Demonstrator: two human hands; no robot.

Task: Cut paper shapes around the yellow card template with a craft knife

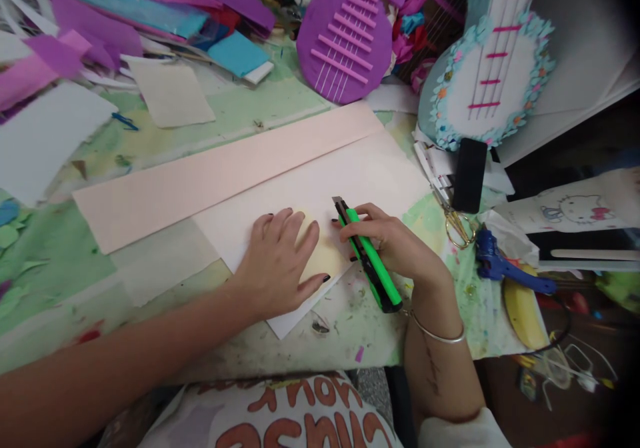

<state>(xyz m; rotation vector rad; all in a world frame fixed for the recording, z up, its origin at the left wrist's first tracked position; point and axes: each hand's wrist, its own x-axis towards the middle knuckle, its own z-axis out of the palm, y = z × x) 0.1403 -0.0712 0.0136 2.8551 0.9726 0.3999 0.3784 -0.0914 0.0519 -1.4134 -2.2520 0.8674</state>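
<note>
Work table with a stained green cover, largest item: spreading out on every side of the right-hand grip, its surface partly disappearing under paper scraps beyond and to the left. White sheet: lying directly under the grip, its near part hiding beneath both hands; a yellowish patch is showing by the left fingers, whether stain or light being hard to tell. Pale pink strip: running slantwise beyond and left of the grip, overlapping the sheet's far edge. Flower-trimmed instrument: standing beyond and right of the grip, its neck running out at the top edge. Purple round instrument: lying straight beyond the grip, its upper end likewise being cut off. Left hand: resting palm down just left of the grip, fingers spreading over the sheet, thumb pointing toward the cutter, holding nothing visible. Right hand: bending at the wrist, fingers closing around the cutter and partly hiding behind it. Green cutter: sitting in that grip, slanting, butt end pointing back toward the bracelet. Blue glue gun, black phone and gold-handled scissors: lying right of the grip, the scissors' blades partly blurring. Cutter blade, smallest: projecting beyond the fingers; whether it is touching the sheet is impossible to tell.
</note>
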